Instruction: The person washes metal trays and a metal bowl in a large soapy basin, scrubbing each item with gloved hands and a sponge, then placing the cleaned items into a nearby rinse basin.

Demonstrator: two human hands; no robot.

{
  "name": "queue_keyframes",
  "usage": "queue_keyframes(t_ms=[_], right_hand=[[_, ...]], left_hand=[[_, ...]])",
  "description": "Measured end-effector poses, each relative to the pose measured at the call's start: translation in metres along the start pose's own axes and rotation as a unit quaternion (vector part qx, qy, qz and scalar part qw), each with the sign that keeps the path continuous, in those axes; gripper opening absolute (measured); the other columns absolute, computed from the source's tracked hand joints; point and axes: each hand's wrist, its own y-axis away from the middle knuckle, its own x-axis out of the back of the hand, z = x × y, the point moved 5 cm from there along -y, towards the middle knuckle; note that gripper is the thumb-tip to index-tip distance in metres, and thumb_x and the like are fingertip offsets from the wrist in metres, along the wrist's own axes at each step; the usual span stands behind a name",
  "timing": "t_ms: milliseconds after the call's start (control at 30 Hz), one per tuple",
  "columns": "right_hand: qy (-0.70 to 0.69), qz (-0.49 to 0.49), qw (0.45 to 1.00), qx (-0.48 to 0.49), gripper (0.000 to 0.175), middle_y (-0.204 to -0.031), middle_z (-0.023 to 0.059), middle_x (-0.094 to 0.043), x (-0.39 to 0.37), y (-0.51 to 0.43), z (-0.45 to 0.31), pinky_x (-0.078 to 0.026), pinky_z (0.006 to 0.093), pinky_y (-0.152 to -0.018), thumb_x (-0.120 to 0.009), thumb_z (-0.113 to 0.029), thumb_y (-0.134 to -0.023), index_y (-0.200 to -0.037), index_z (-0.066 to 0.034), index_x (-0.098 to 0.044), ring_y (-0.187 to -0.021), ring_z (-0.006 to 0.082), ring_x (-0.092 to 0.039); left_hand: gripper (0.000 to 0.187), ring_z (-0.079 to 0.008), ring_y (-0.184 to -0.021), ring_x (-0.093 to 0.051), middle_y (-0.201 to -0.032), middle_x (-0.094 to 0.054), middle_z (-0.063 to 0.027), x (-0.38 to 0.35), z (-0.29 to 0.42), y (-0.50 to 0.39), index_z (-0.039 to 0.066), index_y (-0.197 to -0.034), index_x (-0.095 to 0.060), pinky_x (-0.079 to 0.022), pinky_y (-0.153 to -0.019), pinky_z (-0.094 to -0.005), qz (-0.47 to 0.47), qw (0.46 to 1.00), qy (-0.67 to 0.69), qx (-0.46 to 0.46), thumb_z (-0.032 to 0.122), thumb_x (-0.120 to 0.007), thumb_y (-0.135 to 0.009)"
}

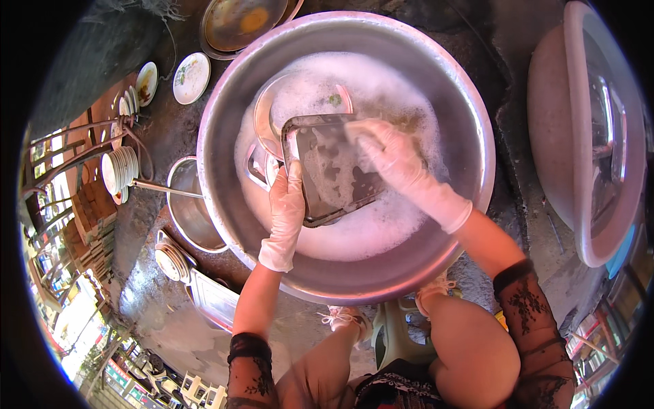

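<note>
A dark rectangular tray (332, 166) with suds on its inner face is tilted above the foamy water of a large metal basin (465, 168). My left hand (287, 204), in a pale thin glove, grips the tray's left edge with the thumb on the rim. My right hand (388, 153), gloved too and blurred, lies against the tray's right side with bent fingers. Whether it holds a scrubber cannot be made out. Beyond the tray, a round metal bowl (264, 120) sits partly sunk in the foam. Other dishes by my left hand are mostly hidden.
At left stand a stack of white plates (120, 171), a metal pot (191, 225) and a rectangular metal tray (214, 301). Soiled plates (191, 78) lie farther off. A second large basin (552, 128) is at right. A plastic stool (401, 332) shows between my legs.
</note>
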Motion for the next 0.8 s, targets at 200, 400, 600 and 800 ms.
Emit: queue_keyframes(t_ms=[200, 400, 600, 800], right_hand=[[0.180, 0.045, 0.897, 0.402, 0.020, -0.094, 0.0072, -0.059, -0.048, -0.012, -0.044, -0.043, 0.0378, -0.081, -0.058, -0.008, -0.082, -0.101, -0.0032, -0.057, -0.092, 0.0232, -0.056], [0.050, 0.034, 0.997, -0.042, 0.018, -0.099, 0.0124, -0.056, -0.004, -0.035, 0.022, -0.041, 0.0379, -0.090, -0.045, -0.013, -0.089, -0.101, -0.0068, -0.057, -0.101, 0.0269, -0.052], [0.386, 0.191, 0.900, 0.068, 0.024, -0.109, 0.0170, -0.053, 0.049, -0.024, 0.125, -0.043, 0.0373, -0.091, -0.047, -0.012, -0.089, -0.110, -0.0004, -0.050, -0.100, 0.0304, -0.054], [0.289, 0.231, 0.925, -0.089, 0.033, -0.101, 0.0207, -0.057, 0.069, -0.021, 0.122, -0.049, 0.0397, -0.079, -0.046, -0.006, -0.087, -0.120, -0.0025, -0.048, -0.085, 0.0339, -0.059]], left_hand=[[0.021, -0.0082, -0.074, -0.042, -0.081, -0.053, 0.0022, -0.025, 0.013, 0.013, -0.001, -0.096, -0.057, -0.039, -0.068, -0.0211, -0.033, 0.997, -0.043, -0.062, 0.019, -0.050, -0.094], [0.017, -0.0066, -0.070, -0.040, -0.075, -0.050, 0.0049, -0.010, -0.003, 0.029, 0.003, -0.087, -0.057, -0.037, -0.063, -0.0204, -0.020, 1.000, -0.005, -0.021, 0.019, -0.054, -0.092], [0.018, -0.0066, -0.072, -0.045, -0.079, -0.054, 0.0038, -0.018, 0.005, 0.032, 0.003, -0.094, -0.058, -0.039, -0.064, -0.0217, -0.019, 1.000, 0.023, 0.010, 0.020, -0.052, -0.094], [0.029, -0.0077, -0.086, -0.052, -0.098, -0.059, 0.0004, -0.015, 0.024, 0.013, 0.002, -0.109, -0.057, -0.043, -0.076, -0.0224, -0.010, 0.994, 0.104, -0.043, 0.026, -0.047, -0.096]])
